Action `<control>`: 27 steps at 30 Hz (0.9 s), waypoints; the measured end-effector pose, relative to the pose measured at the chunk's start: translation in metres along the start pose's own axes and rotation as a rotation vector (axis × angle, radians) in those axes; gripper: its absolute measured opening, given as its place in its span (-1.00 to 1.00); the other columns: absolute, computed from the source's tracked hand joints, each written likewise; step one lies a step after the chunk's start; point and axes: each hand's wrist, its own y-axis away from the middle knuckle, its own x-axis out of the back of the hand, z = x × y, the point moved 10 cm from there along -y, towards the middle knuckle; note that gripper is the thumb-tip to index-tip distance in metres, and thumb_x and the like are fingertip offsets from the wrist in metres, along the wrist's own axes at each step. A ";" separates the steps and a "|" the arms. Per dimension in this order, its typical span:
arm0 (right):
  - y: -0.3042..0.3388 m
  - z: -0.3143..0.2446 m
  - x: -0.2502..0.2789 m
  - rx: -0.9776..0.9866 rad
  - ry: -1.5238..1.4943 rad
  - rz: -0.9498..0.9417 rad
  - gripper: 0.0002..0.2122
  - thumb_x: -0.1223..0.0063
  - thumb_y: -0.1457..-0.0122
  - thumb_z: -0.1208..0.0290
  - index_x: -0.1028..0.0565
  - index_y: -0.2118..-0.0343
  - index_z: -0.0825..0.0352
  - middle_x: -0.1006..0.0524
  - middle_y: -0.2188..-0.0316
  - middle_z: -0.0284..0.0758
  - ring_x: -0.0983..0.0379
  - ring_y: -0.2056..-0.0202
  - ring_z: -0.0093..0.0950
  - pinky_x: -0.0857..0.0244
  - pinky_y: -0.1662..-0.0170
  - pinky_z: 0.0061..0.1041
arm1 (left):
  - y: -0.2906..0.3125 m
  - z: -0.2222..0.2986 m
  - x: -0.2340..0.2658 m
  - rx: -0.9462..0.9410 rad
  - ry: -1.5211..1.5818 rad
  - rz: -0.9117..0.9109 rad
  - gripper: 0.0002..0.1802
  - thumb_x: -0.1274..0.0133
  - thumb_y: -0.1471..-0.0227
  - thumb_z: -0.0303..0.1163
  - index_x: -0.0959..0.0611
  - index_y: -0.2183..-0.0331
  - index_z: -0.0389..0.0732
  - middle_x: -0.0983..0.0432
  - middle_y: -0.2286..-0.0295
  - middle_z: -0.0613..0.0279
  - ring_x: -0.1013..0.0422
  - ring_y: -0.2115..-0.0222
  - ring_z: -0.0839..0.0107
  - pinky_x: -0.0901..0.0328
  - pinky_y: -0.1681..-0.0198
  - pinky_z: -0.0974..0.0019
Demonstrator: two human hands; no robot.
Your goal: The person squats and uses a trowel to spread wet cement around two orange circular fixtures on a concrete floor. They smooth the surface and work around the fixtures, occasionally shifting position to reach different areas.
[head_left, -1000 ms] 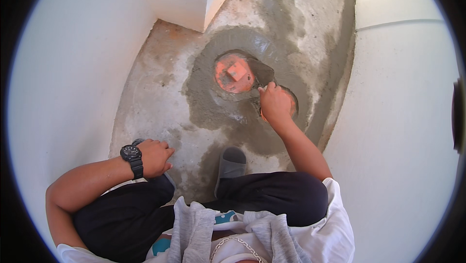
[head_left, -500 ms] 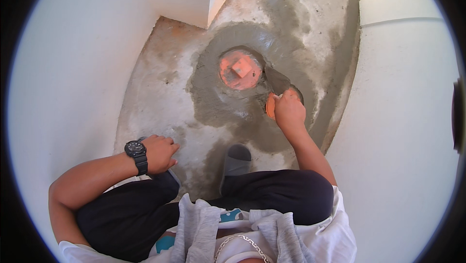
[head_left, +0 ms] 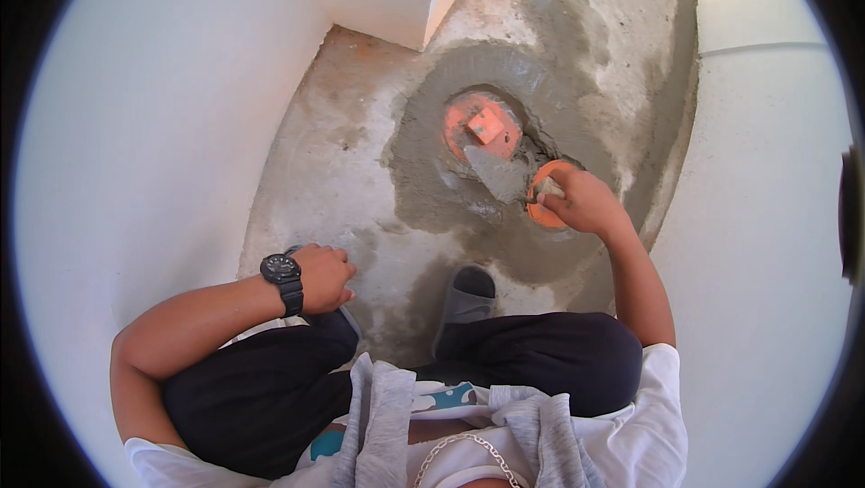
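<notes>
Pinching the trowel (head_left: 498, 173) by its handle with the thumb and fingers of the right hand (head_left: 586, 202). Holding the blade over wet gray cement (head_left: 428, 141), between the far orange cap (head_left: 485, 127) and the near orange cap (head_left: 544, 215), with its tip by the far one's edge. Leaving the left hand (head_left: 323, 277) near the left knee (head_left: 326, 340), with bent fingers and a black watch (head_left: 282, 270). Cannot tell its grip.
</notes>
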 end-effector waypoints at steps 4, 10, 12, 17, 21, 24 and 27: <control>-0.025 -0.011 -0.020 -0.059 0.078 0.002 -0.58 -0.15 -0.18 0.16 -0.55 0.07 0.45 -0.61 0.27 0.04 -0.55 0.14 -0.03 -0.39 0.05 -0.12 | 0.001 0.000 -0.004 -0.011 -0.017 -0.058 -0.62 -0.14 -0.10 -0.10 -0.72 0.28 -0.24 -0.57 0.26 -0.05 -0.52 0.17 -0.02 -0.39 0.08 -0.02; -0.049 -0.019 -0.024 -0.047 -0.096 -0.007 -0.55 -0.16 -0.17 0.11 -0.58 0.15 0.50 -0.61 0.29 0.07 -0.55 0.15 0.00 -0.39 0.06 -0.11 | 0.006 -0.002 -0.009 -0.005 -0.098 -0.123 -0.59 -0.17 -0.04 -0.05 -0.75 0.44 -0.24 -0.63 0.35 -0.03 -0.55 0.24 -0.02 -0.41 0.13 -0.02; -0.052 -0.016 -0.027 -0.039 -0.099 -0.024 -0.54 -0.17 -0.16 0.10 -0.58 0.15 0.51 -0.61 0.27 0.08 -0.56 0.14 0.00 -0.39 0.05 -0.12 | 0.009 -0.003 -0.012 0.001 -0.076 -0.130 -0.58 -0.18 -0.02 -0.02 -0.75 0.46 -0.24 -0.63 0.37 -0.04 -0.56 0.26 -0.02 -0.41 0.14 -0.02; -0.050 -0.013 -0.034 -0.016 -0.076 -0.044 -0.52 -0.18 -0.14 0.09 -0.59 0.12 0.51 -0.61 0.23 0.08 -0.56 0.13 -0.01 -0.40 0.04 -0.14 | 0.013 -0.005 -0.018 0.016 -0.053 -0.142 -0.56 -0.18 -0.01 -0.01 -0.75 0.49 -0.25 -0.63 0.42 -0.07 -0.56 0.30 -0.05 -0.42 0.18 -0.02; -0.046 -0.016 -0.031 0.007 -0.042 -0.065 -0.53 -0.20 -0.13 0.05 -0.59 0.18 0.48 -0.60 0.34 0.06 -0.55 0.22 0.00 -0.40 0.12 -0.14 | 0.014 -0.004 -0.015 0.014 -0.063 -0.098 -0.55 -0.18 -0.01 -0.01 -0.75 0.49 -0.27 -0.63 0.43 -0.08 -0.56 0.30 -0.06 -0.42 0.17 -0.03; -0.039 -0.010 -0.031 -0.032 0.020 -0.169 -0.49 -0.20 -0.12 0.07 -0.59 0.10 0.51 -0.62 0.23 0.06 -0.57 0.14 -0.04 -0.42 0.03 -0.16 | 0.016 -0.003 -0.015 0.027 -0.075 -0.094 -0.54 -0.17 -0.02 -0.01 -0.75 0.48 -0.27 -0.63 0.42 -0.08 -0.56 0.30 -0.05 -0.42 0.16 -0.02; -0.031 -0.001 -0.023 -0.070 0.007 -0.184 -0.51 -0.22 -0.10 0.07 -0.61 0.12 0.47 -0.63 0.26 0.03 -0.58 0.16 -0.06 -0.42 0.06 -0.16 | 0.018 -0.002 -0.017 0.047 -0.073 -0.101 -0.51 -0.14 -0.06 0.02 -0.75 0.49 -0.27 -0.61 0.41 -0.07 -0.54 0.28 -0.05 -0.39 0.11 -0.01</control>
